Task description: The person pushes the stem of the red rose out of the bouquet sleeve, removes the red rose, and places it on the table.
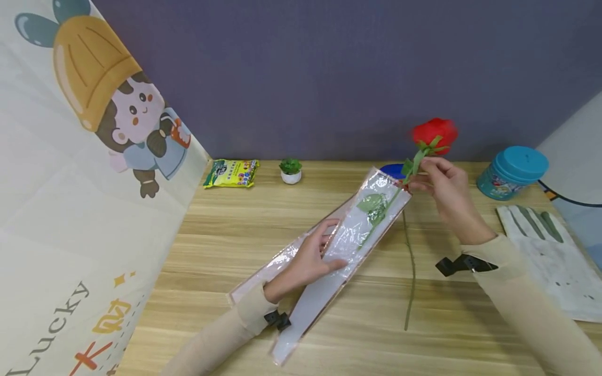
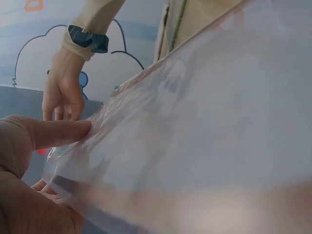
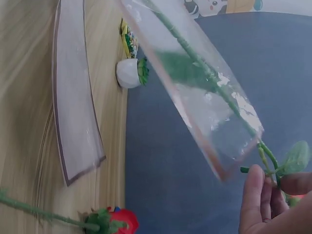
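Note:
A red artificial rose (image 1: 435, 134) stands bloom-up in my right hand (image 1: 444, 190), whose thumb and fingers pinch its green stem just below the bloom. The lower stem and a leaf (image 1: 375, 205) are inside a clear, white-backed flower sleeve (image 1: 320, 297) with a brownish edge. My left hand (image 1: 308, 256) grips this sleeve around its middle, thumb on top and fingers at the far edge; in the left wrist view the thumb (image 2: 63, 132) presses the film. Beneath, a second flower sleeve (image 3: 75, 92) lies flat on the table.
Another red rose (image 3: 124, 222) lies on the wooden table (image 1: 197, 266), its stem (image 1: 411, 271) pointing toward me. A blue object (image 1: 392, 170) lies near its bloom. Along the back stand a yellow packet (image 1: 231, 173), a potted plant (image 1: 291, 171) and a teal tub (image 1: 512, 172). Gloves (image 1: 547, 256) lie right.

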A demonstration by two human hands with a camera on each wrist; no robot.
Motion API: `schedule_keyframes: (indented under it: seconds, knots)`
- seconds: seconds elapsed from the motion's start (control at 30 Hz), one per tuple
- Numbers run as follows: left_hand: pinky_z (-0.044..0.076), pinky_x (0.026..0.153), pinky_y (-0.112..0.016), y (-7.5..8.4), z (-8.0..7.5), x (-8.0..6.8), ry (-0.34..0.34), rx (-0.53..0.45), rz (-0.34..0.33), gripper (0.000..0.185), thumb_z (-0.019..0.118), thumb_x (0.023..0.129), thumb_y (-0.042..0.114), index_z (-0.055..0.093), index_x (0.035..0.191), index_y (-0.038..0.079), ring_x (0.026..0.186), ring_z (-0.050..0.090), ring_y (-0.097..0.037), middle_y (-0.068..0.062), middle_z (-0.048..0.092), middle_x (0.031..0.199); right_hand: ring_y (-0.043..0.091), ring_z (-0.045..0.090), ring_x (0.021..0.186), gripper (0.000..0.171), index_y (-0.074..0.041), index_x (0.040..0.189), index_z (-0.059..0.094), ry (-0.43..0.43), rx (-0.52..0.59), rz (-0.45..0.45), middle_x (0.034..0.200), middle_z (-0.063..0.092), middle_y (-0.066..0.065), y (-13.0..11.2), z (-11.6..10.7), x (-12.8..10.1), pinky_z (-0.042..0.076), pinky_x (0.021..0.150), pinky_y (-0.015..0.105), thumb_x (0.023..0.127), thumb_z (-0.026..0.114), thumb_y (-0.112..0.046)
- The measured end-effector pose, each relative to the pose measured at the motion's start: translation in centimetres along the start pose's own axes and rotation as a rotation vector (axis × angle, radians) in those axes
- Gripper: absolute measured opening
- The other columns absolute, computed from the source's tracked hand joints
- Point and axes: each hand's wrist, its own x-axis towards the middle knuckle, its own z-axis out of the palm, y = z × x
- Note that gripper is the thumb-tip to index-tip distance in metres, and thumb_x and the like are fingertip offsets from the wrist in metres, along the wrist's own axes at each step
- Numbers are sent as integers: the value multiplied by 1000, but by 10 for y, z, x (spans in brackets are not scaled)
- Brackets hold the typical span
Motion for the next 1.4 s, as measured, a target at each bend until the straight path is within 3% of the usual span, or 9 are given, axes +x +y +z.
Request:
schedule_keyframes:
  seconds: [0.3, 0.4, 0.6, 0.77, 0.93, 1.1, 1.3, 1.4]
  knots:
    - [63, 68, -27, -2, -3, -1, 6, -11, -15, 88, 81, 80, -7, 41, 153, 21, 89, 74, -18, -23, 72, 128, 10, 77, 76, 10, -11, 110, 70, -12, -59, -24, 104, 71, -6, -10, -8, -3, 65, 72, 23, 102, 65, -16]
    - [63, 71, -26, -1, -5, -1, 18, 9, -15, 89, 82, 80, -6, 41, 153, 22, 93, 74, -19, -22, 72, 130, 10, 77, 77, 12, -12, 112, 69, 10, -62, -38, 102, 68, -4, -20, -15, -4, 65, 72, 23, 101, 68, -17]
    - [63, 79, -27, -2, -11, -1, 47, 47, -6, 92, 82, 80, -6, 39, 155, 25, 104, 76, -29, -20, 72, 131, 19, 78, 79, 20, -3, 116, 64, 47, 116, -122, 101, 68, 5, -50, -39, 1, 66, 73, 28, 98, 70, -11]
    - [64, 81, -28, -5, -16, -1, 75, 39, 22, 94, 80, 80, -9, 38, 157, 26, 109, 74, -35, -22, 68, 138, 22, 76, 74, 17, 0, 112, 63, 176, 188, -227, 98, 66, 8, -75, -59, 9, 65, 65, 28, 97, 70, -5]
    - [64, 79, -28, -9, -22, -4, 113, 35, 42, 95, 78, 81, -10, 37, 160, 25, 108, 74, -37, -25, 66, 140, 18, 76, 74, 17, -2, 112, 62, 261, 105, -277, 94, 62, 7, -86, -77, 9, 64, 64, 24, 98, 69, -9]
    - [62, 66, -26, -9, -29, -5, 145, 47, 76, 86, 72, 86, -10, 38, 159, 20, 89, 75, -29, -25, 73, 126, 16, 76, 73, 16, -3, 111, 62, 278, 44, -271, 93, 63, 6, -85, -92, 4, 63, 64, 23, 99, 68, -11]
    - [56, 58, -23, -8, -42, -5, 174, 60, 81, 80, 69, 91, -8, 38, 159, 21, 73, 71, -20, -23, 77, 112, 15, 77, 74, 18, -3, 112, 64, 283, 62, -263, 94, 64, 5, -83, -107, 1, 64, 66, 22, 97, 70, -11]
    - [57, 57, -24, -7, -50, -5, 188, 55, 68, 80, 69, 91, -8, 38, 159, 20, 70, 69, -20, -23, 77, 110, 11, 76, 72, 16, -6, 112, 68, 263, -23, -249, 97, 64, 2, -79, -114, -2, 63, 65, 19, 98, 70, -13]
